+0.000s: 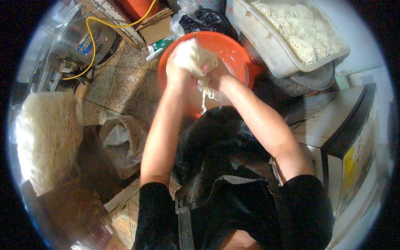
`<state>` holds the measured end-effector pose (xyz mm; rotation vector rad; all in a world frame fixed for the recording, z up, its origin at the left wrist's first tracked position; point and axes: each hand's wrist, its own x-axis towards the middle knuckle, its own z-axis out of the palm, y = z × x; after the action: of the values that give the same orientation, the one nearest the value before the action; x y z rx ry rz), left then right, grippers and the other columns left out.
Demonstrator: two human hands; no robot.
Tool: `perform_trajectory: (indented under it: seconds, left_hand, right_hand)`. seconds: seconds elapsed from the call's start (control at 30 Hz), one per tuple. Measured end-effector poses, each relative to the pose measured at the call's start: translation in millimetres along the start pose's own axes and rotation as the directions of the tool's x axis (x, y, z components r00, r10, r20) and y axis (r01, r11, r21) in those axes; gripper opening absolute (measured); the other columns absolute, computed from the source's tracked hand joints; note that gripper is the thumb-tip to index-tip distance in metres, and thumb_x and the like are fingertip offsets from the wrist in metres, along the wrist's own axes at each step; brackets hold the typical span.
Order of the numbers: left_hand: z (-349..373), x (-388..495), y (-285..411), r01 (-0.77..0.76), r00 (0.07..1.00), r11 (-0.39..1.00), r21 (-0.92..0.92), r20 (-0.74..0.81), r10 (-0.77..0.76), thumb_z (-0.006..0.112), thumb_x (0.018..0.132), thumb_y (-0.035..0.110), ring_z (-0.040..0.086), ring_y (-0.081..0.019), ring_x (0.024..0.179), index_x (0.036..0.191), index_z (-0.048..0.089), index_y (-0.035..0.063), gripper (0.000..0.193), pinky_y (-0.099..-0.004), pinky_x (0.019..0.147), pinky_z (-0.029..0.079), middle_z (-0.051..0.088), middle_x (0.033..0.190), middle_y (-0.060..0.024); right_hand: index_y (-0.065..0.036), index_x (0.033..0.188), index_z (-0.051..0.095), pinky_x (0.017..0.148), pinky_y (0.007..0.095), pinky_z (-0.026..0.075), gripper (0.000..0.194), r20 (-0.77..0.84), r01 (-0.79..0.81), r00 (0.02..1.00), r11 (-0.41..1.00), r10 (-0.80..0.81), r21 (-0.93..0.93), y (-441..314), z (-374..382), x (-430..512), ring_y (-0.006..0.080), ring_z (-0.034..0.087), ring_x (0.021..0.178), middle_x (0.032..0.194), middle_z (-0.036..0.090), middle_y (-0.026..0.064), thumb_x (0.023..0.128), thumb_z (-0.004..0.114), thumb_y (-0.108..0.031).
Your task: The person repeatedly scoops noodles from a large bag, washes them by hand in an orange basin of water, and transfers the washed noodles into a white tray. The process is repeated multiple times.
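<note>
Both my hands hold a bundle of pale noodles [194,57] over an orange plastic basin [231,42]. My left hand [178,71] grips the bundle from the left side, with its fingers mostly hidden behind the noodles. On the right, my right hand [220,75] is closed around the lower part of the same bundle. A few loose strands [204,97] dangle below, between my wrists. Cloudy whitish liquid shows inside the basin, under the hands. The bundle is slightly blurred.
At upper right, a translucent plastic bin [272,47] holds heaped noodles [307,34]. A clear bag of dried noodles [50,137] stands at left, near a plastic-lined container [122,140]. A yellow cable [93,47] crosses by a metal pot [104,37]. Black plastic bags [206,22] lie behind the basin.
</note>
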<state>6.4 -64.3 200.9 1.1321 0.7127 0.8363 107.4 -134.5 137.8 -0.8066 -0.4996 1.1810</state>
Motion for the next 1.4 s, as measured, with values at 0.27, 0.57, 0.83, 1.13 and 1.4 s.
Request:
perform_trajectory:
  seconds: [0.27,0.57,0.83,1.13,1.4]
  left_hand:
    - [-22.9,-4.6,-39.6,-0.389,0.919,0.811,0.436,0.248,0.307,0.076,0.089,0.022,0.068,-0.0216,0.090,0.099,0.058,0.0075,0.025,-0.0369,0.077,0.054,0.066,0.099,-0.0084]
    - [-52.2,11.2,9.2,-0.650,0.752,0.094,0.755,0.618,0.229,0.063,0.087,0.030,0.069,-0.0380,0.098,0.108,0.067,0.0147,0.026,-0.0504,0.082,0.055,0.069,0.108,-0.0117]
    - [-73.2,42.4,-19.5,-0.366,0.930,0.792,0.489,0.170,0.325,0.069,0.088,0.025,0.071,-0.0250,0.102,0.112,0.072,0.0043,0.032,-0.0412,0.088,0.056,0.074,0.109,-0.0143]
    - [-6.3,1.9,7.2,0.330,0.842,0.934,-0.133,0.489,-0.228,0.052,0.106,0.037,0.061,-0.0170,0.074,0.130,0.056,0.0077,0.038,-0.0311,0.063,0.051,0.065,0.100,-0.0054]
    - [91.1,28.4,108.2,-0.011,0.853,0.985,-0.175,0.512,0.100,0.060,0.102,0.014,0.062,-0.0145,0.080,0.130,0.061,-0.0038,0.034,-0.0241,0.070,0.050,0.066,0.098,-0.0072]
  right_hand:
    - [-0.006,0.116,0.068,0.088,0.0369,0.060,0.028,0.200,-0.140,0.977,0.933,0.076,0.331,11.1,-23.0,11.0,0.0198,0.071,0.098,0.112,0.071,0.0087,0.093,0.071,-0.020]
    - [-0.009,0.116,0.070,0.078,0.0308,0.059,0.020,0.371,-0.227,0.896,0.970,0.243,-0.087,-14.6,8.8,-3.0,0.0114,0.070,0.090,0.106,0.074,0.0019,0.098,0.068,-0.017]
    - [-0.004,0.123,0.070,0.092,0.0304,0.056,0.037,0.259,0.262,0.958,0.749,-0.124,-0.608,-22.2,61.6,21.5,0.0127,0.068,0.106,0.115,0.073,0.0065,0.088,0.078,-0.013]
    - [-0.009,0.114,0.078,0.086,0.0303,0.057,0.032,0.388,0.365,0.917,0.190,0.095,-0.911,-168.7,70.9,47.4,0.0158,0.073,0.097,0.105,0.079,0.0090,0.084,0.072,-0.011]
    - [-0.006,0.133,0.067,0.084,0.0348,0.058,0.055,0.113,0.120,0.992,-0.195,0.047,-0.973,-326.6,-18.5,-24.1,0.0181,0.071,0.096,0.116,0.075,0.0114,0.080,0.055,0.003]
